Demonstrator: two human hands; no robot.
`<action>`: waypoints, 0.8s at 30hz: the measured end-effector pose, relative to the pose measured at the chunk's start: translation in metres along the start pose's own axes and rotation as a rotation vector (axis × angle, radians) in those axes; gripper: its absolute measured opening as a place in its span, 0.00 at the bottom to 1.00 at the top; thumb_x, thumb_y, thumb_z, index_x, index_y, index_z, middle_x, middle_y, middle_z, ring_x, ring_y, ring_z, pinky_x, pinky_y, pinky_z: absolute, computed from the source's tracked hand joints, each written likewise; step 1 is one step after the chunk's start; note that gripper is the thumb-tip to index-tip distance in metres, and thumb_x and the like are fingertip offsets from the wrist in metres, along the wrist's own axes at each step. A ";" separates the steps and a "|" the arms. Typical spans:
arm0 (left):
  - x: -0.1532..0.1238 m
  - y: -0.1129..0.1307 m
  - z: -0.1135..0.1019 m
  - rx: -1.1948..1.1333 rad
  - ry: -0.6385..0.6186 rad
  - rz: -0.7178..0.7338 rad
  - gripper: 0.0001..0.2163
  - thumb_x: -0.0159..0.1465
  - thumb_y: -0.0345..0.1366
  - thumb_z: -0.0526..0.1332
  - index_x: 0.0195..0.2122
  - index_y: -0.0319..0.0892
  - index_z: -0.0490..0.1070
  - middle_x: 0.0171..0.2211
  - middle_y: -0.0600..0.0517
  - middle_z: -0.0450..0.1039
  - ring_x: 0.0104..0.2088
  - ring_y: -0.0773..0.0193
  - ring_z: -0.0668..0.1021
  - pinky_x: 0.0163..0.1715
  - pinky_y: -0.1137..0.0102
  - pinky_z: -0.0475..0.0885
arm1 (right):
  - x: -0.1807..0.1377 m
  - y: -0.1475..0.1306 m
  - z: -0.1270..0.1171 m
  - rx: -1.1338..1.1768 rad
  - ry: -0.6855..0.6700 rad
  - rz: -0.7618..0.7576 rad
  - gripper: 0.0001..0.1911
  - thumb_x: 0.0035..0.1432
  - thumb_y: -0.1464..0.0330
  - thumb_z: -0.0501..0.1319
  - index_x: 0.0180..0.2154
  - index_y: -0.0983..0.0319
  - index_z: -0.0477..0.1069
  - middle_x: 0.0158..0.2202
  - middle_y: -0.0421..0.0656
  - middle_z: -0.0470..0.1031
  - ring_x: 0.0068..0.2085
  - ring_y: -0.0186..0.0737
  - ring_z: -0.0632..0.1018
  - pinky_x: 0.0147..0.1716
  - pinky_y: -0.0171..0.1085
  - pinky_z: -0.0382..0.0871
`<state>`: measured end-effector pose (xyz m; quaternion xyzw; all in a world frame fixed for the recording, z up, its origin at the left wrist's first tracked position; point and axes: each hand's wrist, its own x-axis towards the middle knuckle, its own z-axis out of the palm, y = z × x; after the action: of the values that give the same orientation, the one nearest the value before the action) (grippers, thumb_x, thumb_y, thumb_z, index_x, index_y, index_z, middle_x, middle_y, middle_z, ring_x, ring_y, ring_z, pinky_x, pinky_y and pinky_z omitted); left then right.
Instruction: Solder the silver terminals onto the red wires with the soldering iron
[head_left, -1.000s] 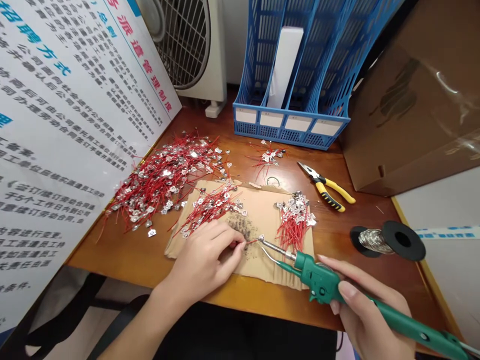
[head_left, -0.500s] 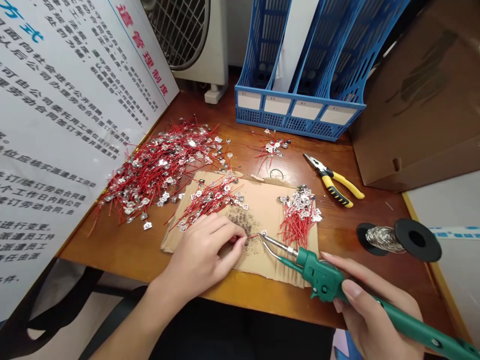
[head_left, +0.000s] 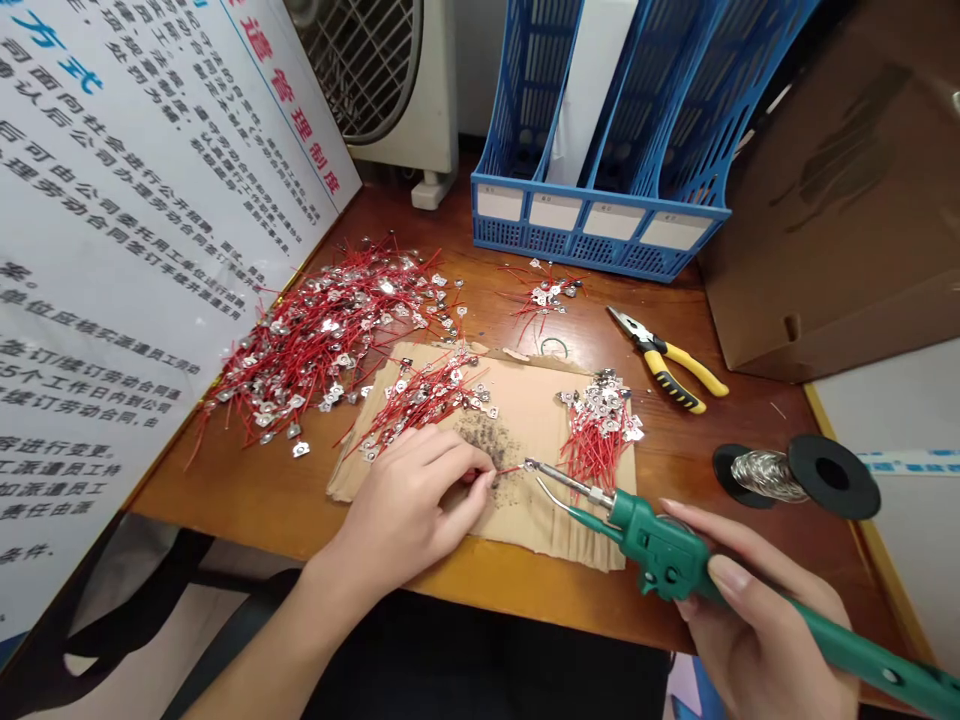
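My left hand [head_left: 409,505] rests on a sheet of cardboard [head_left: 525,400], fingers pinched on a short red wire [head_left: 507,470] with a small metal tab at its end. My right hand [head_left: 750,620] grips a green soldering iron [head_left: 675,565]. Its metal tip [head_left: 534,466] touches the tab, over a dark scorched patch of the cardboard. A small bundle of red wires with tabs [head_left: 600,425] lies just right of the tip. Another loose bundle [head_left: 424,395] lies beyond my left hand.
A large heap of red wires with tabs [head_left: 322,335] covers the wooden desk [head_left: 247,490] at left, by a printed board [head_left: 112,230]. Yellow-handled pliers [head_left: 671,365], a solder spool [head_left: 799,475], a blue file rack [head_left: 600,130], a cardboard box [head_left: 847,200] and a fan [head_left: 375,70] stand around.
The iron's tip has stayed at the wire's tab while my right hand drew slightly back and right. The view has shifted a little; my left hand keeps its pinch.
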<state>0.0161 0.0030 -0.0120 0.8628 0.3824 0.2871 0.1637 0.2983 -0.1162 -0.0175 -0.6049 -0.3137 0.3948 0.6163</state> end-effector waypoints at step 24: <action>0.041 0.064 0.054 -0.167 0.150 -0.325 0.09 0.69 0.37 0.77 0.50 0.44 0.89 0.38 0.49 0.84 0.38 0.53 0.85 0.41 0.60 0.80 | 0.017 -0.011 0.008 0.546 0.313 0.224 0.21 0.44 0.53 0.81 0.40 0.55 0.91 0.40 0.44 0.84 0.26 0.29 0.68 0.20 0.30 0.69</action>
<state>0.1081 -0.0112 -0.0069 0.7492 0.5028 0.3512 0.2501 0.3009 -0.0976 -0.0078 -0.5016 -0.0291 0.4318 0.7491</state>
